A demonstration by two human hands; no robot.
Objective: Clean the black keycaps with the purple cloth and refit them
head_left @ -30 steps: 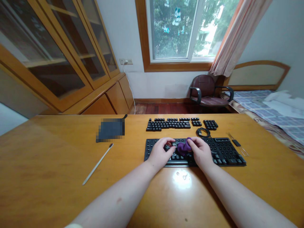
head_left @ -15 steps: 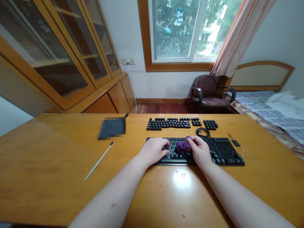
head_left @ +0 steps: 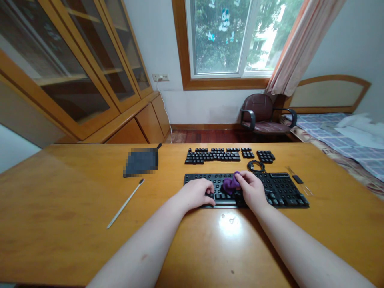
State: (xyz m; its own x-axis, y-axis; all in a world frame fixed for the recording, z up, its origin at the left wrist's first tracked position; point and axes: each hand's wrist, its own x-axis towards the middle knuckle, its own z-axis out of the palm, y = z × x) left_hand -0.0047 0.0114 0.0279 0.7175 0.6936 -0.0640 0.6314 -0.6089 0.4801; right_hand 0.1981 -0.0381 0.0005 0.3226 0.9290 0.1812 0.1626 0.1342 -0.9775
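A black keyboard (head_left: 285,188) lies on the wooden table, many of its keycaps off and its switches bare. Most keycaps still on it sit along the near rows. My right hand (head_left: 253,190) pinches a crumpled purple cloth (head_left: 230,185) against the middle of the keyboard. Over the left part, my left hand (head_left: 198,193) has its thumb and curled fingers closed around a dark keycap (head_left: 210,195) in the near rows. Part of the keyboard's left end is hidden under that hand.
Loose keycaps (head_left: 213,155) stand in rows behind the keyboard, beside a coiled cable (head_left: 256,166). A wire keycap puller (head_left: 298,179) lies at the right. On the left are a toothbrush (head_left: 126,203) and a dark pouch (head_left: 141,162), partly pixelated. A chair (head_left: 258,114) stands beyond the table.
My left hand has shifted slightly towards me, and its fingers have curled lower over the near rows. My right hand and the purple cloth stay almost in place.
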